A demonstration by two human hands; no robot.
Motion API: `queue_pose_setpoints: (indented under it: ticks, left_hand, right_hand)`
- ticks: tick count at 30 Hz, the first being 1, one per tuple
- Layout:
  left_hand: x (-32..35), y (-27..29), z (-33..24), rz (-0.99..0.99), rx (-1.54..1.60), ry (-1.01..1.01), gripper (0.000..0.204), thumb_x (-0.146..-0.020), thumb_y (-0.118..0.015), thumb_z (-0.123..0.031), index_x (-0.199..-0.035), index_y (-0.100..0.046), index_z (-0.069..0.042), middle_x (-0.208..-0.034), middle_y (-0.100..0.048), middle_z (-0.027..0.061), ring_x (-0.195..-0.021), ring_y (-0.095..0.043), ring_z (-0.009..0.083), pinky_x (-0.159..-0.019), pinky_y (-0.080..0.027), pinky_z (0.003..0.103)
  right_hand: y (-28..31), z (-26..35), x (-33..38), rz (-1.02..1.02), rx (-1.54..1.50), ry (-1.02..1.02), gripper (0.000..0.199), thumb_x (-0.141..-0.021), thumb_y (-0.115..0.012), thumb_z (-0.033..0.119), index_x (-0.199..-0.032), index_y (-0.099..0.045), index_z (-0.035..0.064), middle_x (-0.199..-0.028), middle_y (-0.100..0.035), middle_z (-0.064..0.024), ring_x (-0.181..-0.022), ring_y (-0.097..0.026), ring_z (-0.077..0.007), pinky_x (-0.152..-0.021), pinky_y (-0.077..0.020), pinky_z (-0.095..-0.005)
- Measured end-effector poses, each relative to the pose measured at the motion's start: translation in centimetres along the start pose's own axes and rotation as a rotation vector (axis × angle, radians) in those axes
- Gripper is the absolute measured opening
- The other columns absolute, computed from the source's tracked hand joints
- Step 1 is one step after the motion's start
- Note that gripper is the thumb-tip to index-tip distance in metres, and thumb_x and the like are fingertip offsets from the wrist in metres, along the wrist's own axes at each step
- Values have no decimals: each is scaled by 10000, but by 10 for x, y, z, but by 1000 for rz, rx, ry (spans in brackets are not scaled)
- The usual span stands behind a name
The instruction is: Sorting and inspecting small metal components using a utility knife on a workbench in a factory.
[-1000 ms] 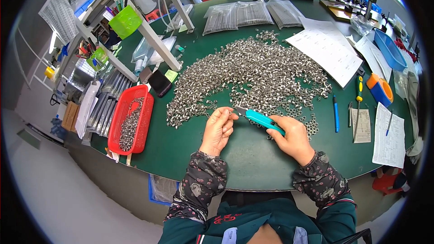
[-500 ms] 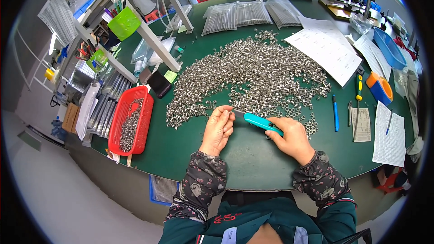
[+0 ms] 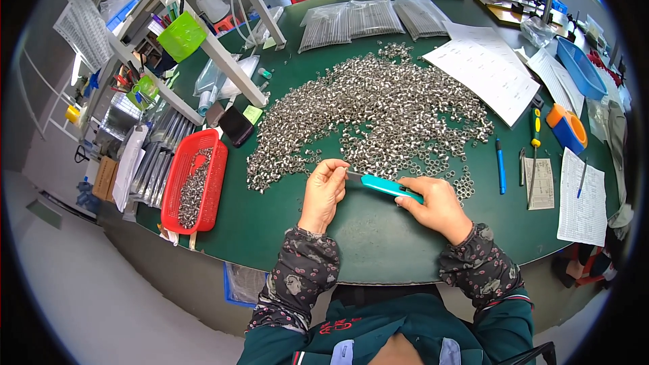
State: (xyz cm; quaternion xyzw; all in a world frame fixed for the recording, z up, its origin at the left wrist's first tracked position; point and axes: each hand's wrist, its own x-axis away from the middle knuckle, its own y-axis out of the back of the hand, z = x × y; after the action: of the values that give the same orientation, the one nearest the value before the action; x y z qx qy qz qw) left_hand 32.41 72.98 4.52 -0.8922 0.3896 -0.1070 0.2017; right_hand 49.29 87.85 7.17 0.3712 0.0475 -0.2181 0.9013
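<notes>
Barely any change since a second ago: right hand (image 3: 438,204) still gripping teal-handled utility knife (image 3: 385,186), left hand (image 3: 326,189) pinching small part at its tip; heap of small silver metal rings (image 3: 378,108) untouched on green tabletop (image 3: 378,243).

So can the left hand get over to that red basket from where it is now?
Probably yes. The left hand is only pinching the tip of the teal tool, and the bare green table between it and the red basket holds nothing in the way.

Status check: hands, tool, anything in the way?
Right hand grips teal tool. Left hand pinches its tip end. Heap of small metal rings just beyond; nothing between.
</notes>
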Motion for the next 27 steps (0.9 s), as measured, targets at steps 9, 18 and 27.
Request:
queue_pose_setpoints:
  ticks: [9, 18, 27]
  left_hand:
    - [0, -2, -1, -47, 173, 110, 95, -882, -507, -127, -945, -518, -57, -767, -497, 6, -466, -321, 15, -384, -225, 147]
    - [-1, 1, 1, 3, 195, 30, 89, -888, -487, -108, -969, -498, -71, -827, -517, 17, -477, -324, 23, -382, -229, 151]
    - [0, -3, 2, 48, 78, -39, 92, -898, -472, -120, -969, -493, -65, -863, -505, 17, -477, -310, 21, -392, -231, 153]
  right_hand:
    - [0, 6, 2, -360, 185, 191, 300, -702, -660, 172, -968, -571, 65, -665, -516, -82, -609, -528, -265, -526, -428, -362]
    - [-1, 5, 2, -89, 2, 29, 287, -767, -600, 253, -976, -607, 56, -734, -600, -130, -670, -578, -309, -578, -443, -392]
    - [-4, -1, 1, 0, -126, -32, 268, -764, -605, 246, -949, -626, 53, -718, -606, -146, -617, -578, -312, -555, -443, -381]
